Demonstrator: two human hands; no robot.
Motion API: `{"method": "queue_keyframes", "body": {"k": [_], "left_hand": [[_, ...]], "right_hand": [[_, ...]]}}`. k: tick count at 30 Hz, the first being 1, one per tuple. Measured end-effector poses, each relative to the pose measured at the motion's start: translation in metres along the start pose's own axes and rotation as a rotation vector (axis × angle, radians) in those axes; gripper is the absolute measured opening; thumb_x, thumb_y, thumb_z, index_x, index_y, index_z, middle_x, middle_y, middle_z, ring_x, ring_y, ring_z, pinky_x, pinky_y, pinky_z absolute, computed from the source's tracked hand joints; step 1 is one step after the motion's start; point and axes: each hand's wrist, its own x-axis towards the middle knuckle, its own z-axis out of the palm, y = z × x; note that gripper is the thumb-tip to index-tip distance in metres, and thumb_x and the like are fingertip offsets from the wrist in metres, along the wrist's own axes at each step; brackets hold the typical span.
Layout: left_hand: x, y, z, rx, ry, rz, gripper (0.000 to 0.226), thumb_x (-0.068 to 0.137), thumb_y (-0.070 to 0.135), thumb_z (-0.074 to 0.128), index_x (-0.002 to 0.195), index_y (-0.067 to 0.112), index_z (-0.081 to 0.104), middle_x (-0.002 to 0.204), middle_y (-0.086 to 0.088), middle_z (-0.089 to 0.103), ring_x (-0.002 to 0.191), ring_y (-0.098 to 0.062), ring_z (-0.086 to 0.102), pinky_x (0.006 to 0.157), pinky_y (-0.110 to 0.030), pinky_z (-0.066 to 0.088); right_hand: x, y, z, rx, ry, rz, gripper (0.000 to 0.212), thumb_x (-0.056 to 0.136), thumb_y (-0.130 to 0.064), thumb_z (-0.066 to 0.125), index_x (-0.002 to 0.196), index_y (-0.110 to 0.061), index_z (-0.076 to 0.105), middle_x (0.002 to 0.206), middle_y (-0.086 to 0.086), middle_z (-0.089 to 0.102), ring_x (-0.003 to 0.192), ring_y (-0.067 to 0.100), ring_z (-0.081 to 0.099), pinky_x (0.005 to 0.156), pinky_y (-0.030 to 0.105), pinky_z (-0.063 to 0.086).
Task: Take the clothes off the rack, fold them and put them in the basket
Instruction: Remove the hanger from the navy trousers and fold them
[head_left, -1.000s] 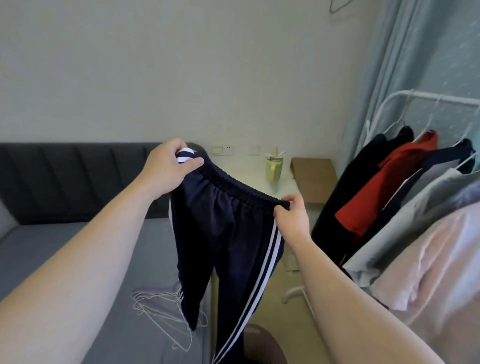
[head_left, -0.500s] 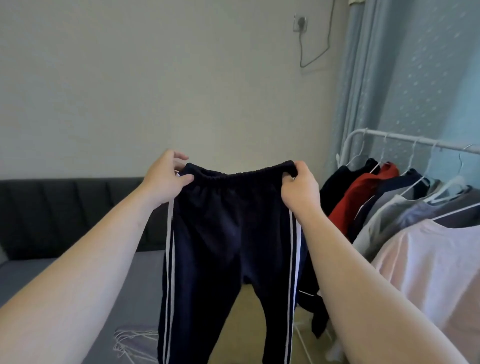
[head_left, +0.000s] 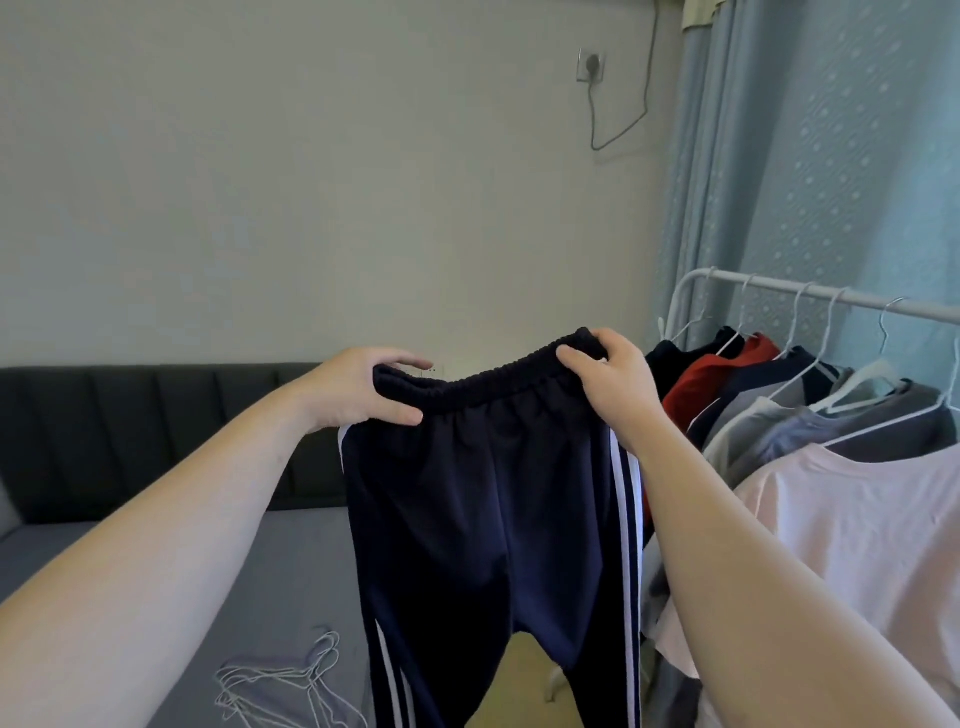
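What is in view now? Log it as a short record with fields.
held item: navy track pants, white side stripes, hanging by the waistband
left hand: grips one waistband end
right hand: grips the other end
rack: white, hung clothes on hangers
sofa: grey, bare wire hangers lying on it
basket: not in view

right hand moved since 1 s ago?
Yes. The right hand, gripping the pants, rose from well below the rack bar to nearer its height.
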Motion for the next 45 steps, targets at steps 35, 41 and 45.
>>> {"method": "queue_keyframes", "body": {"k": [35, 41, 45], "left_hand": [[0.04, 0.043, 0.04, 0.076, 1.067, 0.325, 0.042, 0.106, 0.037, 0.03, 0.091, 0.007, 0.056, 0.08, 0.0, 0.057, 0.076, -0.014, 0.05, 0.07, -0.021, 0.037], [0.044, 0.058, 0.033, -0.188, 1.22, 0.355, 0.048, 0.107, 0.028, 0.027, 0.075, 0.004, 0.053, 0.063, 0.005, 0.047, 0.058, -0.001, 0.042, 0.06, -0.015, 0.033], [0.032, 0.077, 0.031, -0.423, 1.223, 0.49, 0.05, 0.106, 0.03, 0.027, 0.066, 0.018, 0.055, 0.064, 0.009, 0.055, 0.063, -0.001, 0.051, 0.07, -0.017, 0.04]], "right_hand": [[-0.007, -0.014, 0.01, 0.023, 0.627, -0.196, 0.033, 0.107, -0.031, 0.039, 0.126, -0.009, 0.052, 0.121, 0.0, 0.055, 0.103, 0.009, 0.05, 0.083, 0.012, 0.034], [-0.012, -0.017, 0.01, 0.09, 0.716, -0.35, 0.03, 0.106, -0.028, 0.044, 0.121, -0.005, 0.055, 0.11, 0.0, 0.058, 0.098, 0.013, 0.054, 0.086, 0.014, 0.042], [-0.02, -0.026, 0.005, 0.198, 0.822, -0.511, 0.023, 0.106, -0.021, 0.038, 0.109, -0.006, 0.055, 0.098, -0.005, 0.054, 0.089, 0.003, 0.049, 0.085, 0.018, 0.04]]}}
